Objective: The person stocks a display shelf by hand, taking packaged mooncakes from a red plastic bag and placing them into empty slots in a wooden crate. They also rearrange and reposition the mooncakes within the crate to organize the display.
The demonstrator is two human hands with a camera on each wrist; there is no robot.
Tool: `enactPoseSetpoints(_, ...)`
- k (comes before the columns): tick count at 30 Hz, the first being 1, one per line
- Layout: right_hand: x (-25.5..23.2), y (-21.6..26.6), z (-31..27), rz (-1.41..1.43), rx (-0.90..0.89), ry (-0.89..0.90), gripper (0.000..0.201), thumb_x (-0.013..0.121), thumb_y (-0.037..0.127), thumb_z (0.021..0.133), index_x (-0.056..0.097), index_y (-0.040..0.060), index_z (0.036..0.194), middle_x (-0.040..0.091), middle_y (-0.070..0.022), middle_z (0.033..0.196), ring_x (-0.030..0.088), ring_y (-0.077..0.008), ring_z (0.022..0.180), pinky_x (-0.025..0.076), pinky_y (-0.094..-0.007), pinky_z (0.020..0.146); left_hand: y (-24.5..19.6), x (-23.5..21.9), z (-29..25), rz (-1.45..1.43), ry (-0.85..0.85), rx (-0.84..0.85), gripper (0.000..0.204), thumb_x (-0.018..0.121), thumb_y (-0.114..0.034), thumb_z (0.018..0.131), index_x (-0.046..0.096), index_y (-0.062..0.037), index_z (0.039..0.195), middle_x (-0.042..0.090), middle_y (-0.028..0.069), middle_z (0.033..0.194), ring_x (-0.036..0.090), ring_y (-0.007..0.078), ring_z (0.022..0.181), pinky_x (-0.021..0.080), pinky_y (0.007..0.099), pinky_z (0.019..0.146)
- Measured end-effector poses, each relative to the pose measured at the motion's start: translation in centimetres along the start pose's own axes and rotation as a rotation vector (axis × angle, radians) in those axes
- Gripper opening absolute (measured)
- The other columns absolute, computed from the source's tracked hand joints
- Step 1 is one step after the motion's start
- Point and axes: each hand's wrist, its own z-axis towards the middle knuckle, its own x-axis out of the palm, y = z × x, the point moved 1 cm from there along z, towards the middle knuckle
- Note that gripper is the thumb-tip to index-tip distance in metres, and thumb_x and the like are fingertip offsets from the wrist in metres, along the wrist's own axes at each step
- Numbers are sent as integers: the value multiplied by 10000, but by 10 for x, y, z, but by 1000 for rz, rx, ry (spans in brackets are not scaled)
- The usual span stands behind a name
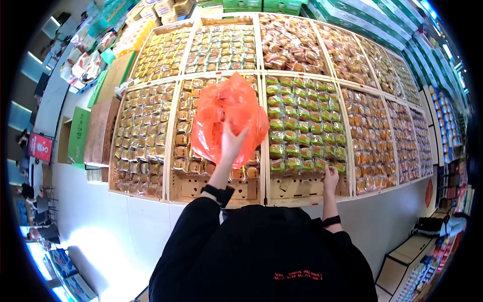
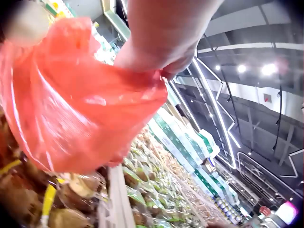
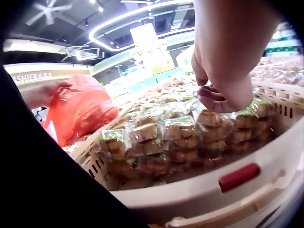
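Observation:
My left hand (image 1: 233,138) grips the gathered top of a red plastic bag (image 1: 209,121). The bag is bulging and hangs over a crate of packaged cakes with yellow-marked wrappers (image 1: 183,108). Its contents are hidden by the red film. My right hand (image 3: 225,90) hovers low over the front row of packaged cakes with green-marked wrappers (image 3: 180,128), its fingers loosely curled and fingertips right at the tops of the packs. Nothing shows between its thumb and fingers. These cakes sit stacked in layers inside a pale slotted crate (image 3: 190,199).
More crates of wrapped cakes (image 1: 372,136) adjoin on both sides and behind. Crate walls (image 1: 264,131) stand up between the compartments. A brown carton (image 1: 100,131) and a green box (image 1: 79,136) are at the left. Green-and-white cartons (image 1: 352,20) are stacked at the back.

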Motion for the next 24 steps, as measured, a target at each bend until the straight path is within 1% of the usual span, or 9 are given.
enactPoseSetpoints(3,26,43,-7,47,7,175,165,582,188,846,516,54,915,530,9,702,472,-51,527,379,-198,442,-39,31,-13,-10,219,8,239,625,-131,767,579,5,958,583,73,703,506,141,613,430,276,572)
enactPoseSetpoints(7,76,110,-13,-11,-52,500,362,563,249,854,484,45,1142,602,-94,983,576,-109,794,474,-218,628,-29,68,-41,-38,430,263,259,581,-106,783,550,7,1014,582,126,806,572,195,720,463,303,654)
enactPoseSetpoints(10,132,125,-19,-80,-172,871,710,649,266,784,282,2,1332,453,-217,1229,482,-232,1111,424,-331,891,-25,68,-53,186,647,316,301,563,-108,792,525,6,1067,577,153,912,577,239,832,462,321,734)
enactPoseSetpoints(15,207,100,-24,-211,-375,843,888,665,160,736,79,-13,1380,530,-198,1126,560,-231,978,458,-327,832,-15,48,-62,127,819,301,299,564,-108,788,535,-11,1069,571,177,985,539,313,966,424,375,842)
enactPoseSetpoints(17,225,99,-25,28,76,646,505,522,108,775,379,-34,1238,596,-117,824,589,-179,704,490,-303,611,-9,27,-60,161,611,365,291,564,-103,788,537,-8,1062,572,180,994,532,314,986,419,379,856)
enactPoseSetpoints(18,231,99,-21,23,70,658,505,522,108,775,379,-34,1238,596,-117,824,589,-179,704,490,-303,611,-5,14,-59,196,416,421,284,564,-98,787,540,-4,1054,573,183,1003,526,314,1005,415,383,870)
enactPoseSetpoints(20,245,98,-12,250,351,765,66,392,131,804,396,64,804,467,-40,609,450,-161,500,375,-289,450,3,-15,-57,275,253,370,307,560,-96,794,518,3,1081,559,192,1035,515,320,1027,407,384,885)
enactPoseSetpoints(21,251,99,-10,362,496,811,245,327,142,818,405,113,587,402,-2,502,380,-152,398,317,-281,370,7,-28,-57,348,106,318,330,557,-95,801,497,10,1108,546,201,1067,505,326,1049,398,386,900)
enactPoseSetpoints(24,261,110,-21,469,534,1178,199,363,142,838,540,57,871,586,-64,740,566,-195,592,504,-360,555,34,-51,-63,354,-19,140,422,543,-110,830,400,22,1203,495,224,1151,480,327,1103,386,377,919)
